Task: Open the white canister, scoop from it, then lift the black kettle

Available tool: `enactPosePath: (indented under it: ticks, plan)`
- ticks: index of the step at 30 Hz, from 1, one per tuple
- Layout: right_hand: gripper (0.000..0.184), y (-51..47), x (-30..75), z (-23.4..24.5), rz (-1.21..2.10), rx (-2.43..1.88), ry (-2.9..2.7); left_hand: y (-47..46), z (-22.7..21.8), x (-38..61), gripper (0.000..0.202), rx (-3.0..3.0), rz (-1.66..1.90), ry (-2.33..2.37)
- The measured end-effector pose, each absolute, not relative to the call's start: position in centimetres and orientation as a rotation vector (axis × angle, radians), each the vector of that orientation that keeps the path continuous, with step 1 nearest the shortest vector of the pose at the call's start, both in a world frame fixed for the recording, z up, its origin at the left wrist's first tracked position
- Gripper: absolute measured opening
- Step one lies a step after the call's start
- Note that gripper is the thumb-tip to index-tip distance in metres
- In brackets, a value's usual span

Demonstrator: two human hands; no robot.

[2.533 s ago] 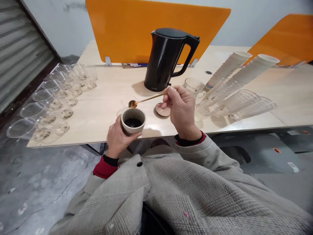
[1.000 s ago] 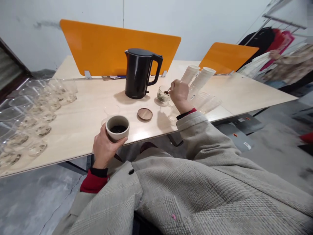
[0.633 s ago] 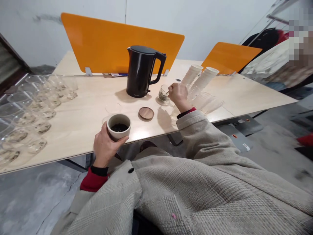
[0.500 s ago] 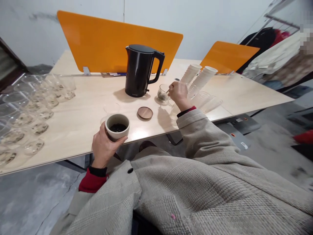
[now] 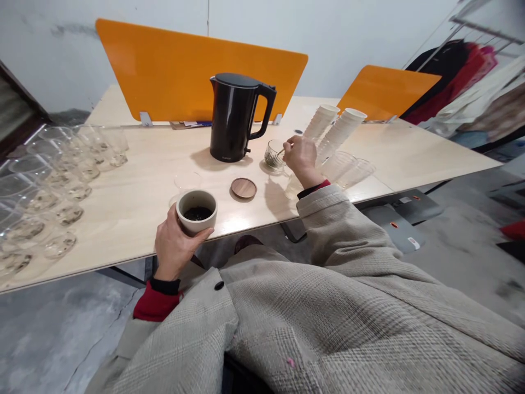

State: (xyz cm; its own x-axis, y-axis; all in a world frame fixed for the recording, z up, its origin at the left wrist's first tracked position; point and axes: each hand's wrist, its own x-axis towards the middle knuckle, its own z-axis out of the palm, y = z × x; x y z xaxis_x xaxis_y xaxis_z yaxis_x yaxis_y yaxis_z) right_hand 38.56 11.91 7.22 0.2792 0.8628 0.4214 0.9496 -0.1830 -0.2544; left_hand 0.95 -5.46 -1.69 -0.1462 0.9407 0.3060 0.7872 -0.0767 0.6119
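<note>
My left hand (image 5: 174,243) is wrapped round a pale grey cup (image 5: 211,220) at the table's front edge. Dark, loose-looking contents lie in the bottom of that cup. Farther right, my right hand (image 5: 301,157) pinches the thin handle of a small spoon (image 5: 281,151). Its lower end dips into a ribbed glass cup (image 5: 272,155), where dark bits are visible through the wall; the spoon's bowl cannot be made out. Between the two hands lies a round wooden coaster (image 5: 244,188). Near it, toward my left hand, is a clear round lid or disc (image 5: 187,180).
A black electric kettle (image 5: 232,120) stands behind the coaster, before an orange divider (image 5: 172,71). Many clear plastic cups (image 5: 59,243) with dark bits crowd the left side. Stacked white paper cups (image 5: 348,123) and lying clear plastic cups (image 5: 348,169) are beside my right hand.
Both hands stay nearly in place, my left still on the grey cup and my right on the spoon in the glass cup. The view shifts slightly, showing more hanging clothes at the right.
</note>
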Motion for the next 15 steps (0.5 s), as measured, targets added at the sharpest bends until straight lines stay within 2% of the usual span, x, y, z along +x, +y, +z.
enactPosePath:
  ticks: [5, 10, 13, 15]
  plan:
    - [0.047, 7.7, 36.0, 7.5, -0.325, -1.959, -1.555, -5.5, -1.7, 0.9, 0.100, 1.898, 1.020, 1.971]
    - [0.061, 4.1, 31.3, 3.8, -0.006, -1.685, -2.093, -5.5, -1.7, 0.8, 0.099, 1.911, 1.037, 1.966]
    - [0.070, 3.9, 29.4, 1.3, -0.004, -1.620, -2.332, -5.6, -1.7, 0.9, 0.099, 1.922, 1.037, 1.965]
    - [0.065, 4.2, 29.0, 0.3, -0.048, -1.600, -2.357, -5.6, -1.7, 0.9, 0.100, 1.926, 1.041, 1.962]
